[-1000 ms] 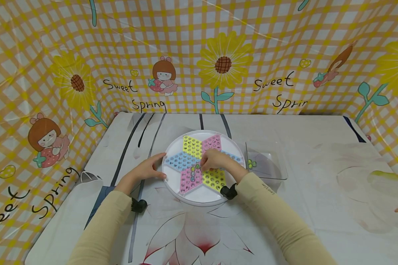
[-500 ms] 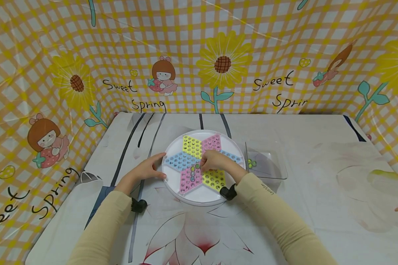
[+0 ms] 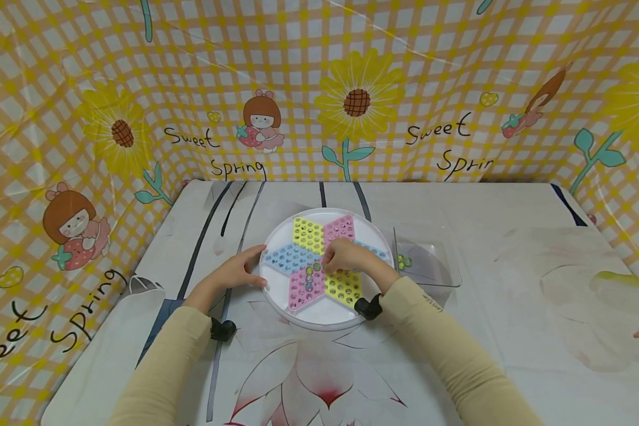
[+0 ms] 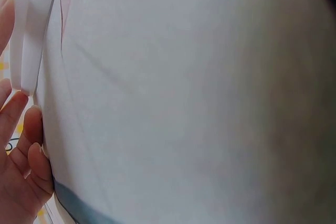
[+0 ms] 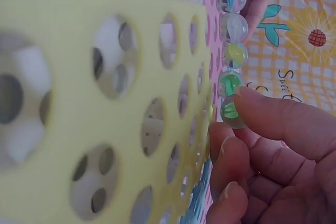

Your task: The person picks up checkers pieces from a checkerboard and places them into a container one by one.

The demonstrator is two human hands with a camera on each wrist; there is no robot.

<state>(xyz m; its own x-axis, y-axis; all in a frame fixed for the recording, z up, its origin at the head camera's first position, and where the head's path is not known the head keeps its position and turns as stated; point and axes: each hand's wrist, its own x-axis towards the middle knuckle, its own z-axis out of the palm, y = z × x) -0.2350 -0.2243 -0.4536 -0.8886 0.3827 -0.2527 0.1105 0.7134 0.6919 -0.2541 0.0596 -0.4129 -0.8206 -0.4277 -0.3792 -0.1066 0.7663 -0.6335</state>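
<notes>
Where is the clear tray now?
In the head view, the clear tray sits on the table, just right of the round board and beyond the right sleeve, with green marbles near its left edge.

A screened-off workspace is seen; whether home or studio cannot be told: the far edge and far corners of the worktop (image 3: 511,266) are enclosed by a checked, sunflower-printed curtain (image 3: 431,59).

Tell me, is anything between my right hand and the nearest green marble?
Nothing visible is. In the right wrist view, the right hand pinches that green marble; the other marbles line up on its far side.
</notes>
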